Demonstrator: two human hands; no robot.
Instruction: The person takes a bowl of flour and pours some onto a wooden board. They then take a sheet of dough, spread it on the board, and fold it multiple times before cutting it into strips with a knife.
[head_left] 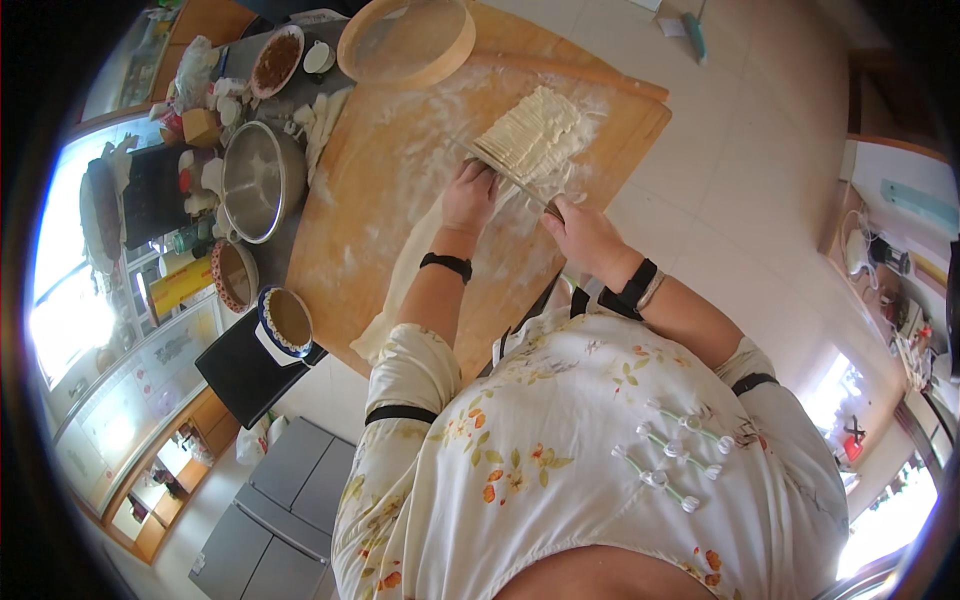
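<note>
My right hand (578, 232) is closed round the handle of a long knife (512, 178), whose blade slants across the board toward the far left. Beside the blade, my left hand (470, 200) rests with curled fingers on the pale dough (412, 265). That dough runs back toward me in a long strip, partly covered by my left forearm. Beyond the knife lie many thin cut strips of dough (535, 128), packed side by side. The wooden board (350, 230) under everything is dusted with flour. My left fingertips are partly hidden.
A rolling pin (610, 80) lies along the board's far edge, near a round wooden sieve (440, 65). On the left counter are a metal bowl (262, 180), a patterned bowl (234, 275) and a plate of brown food (277, 62). A blue-rimmed bowl (287, 320) stands nearer me.
</note>
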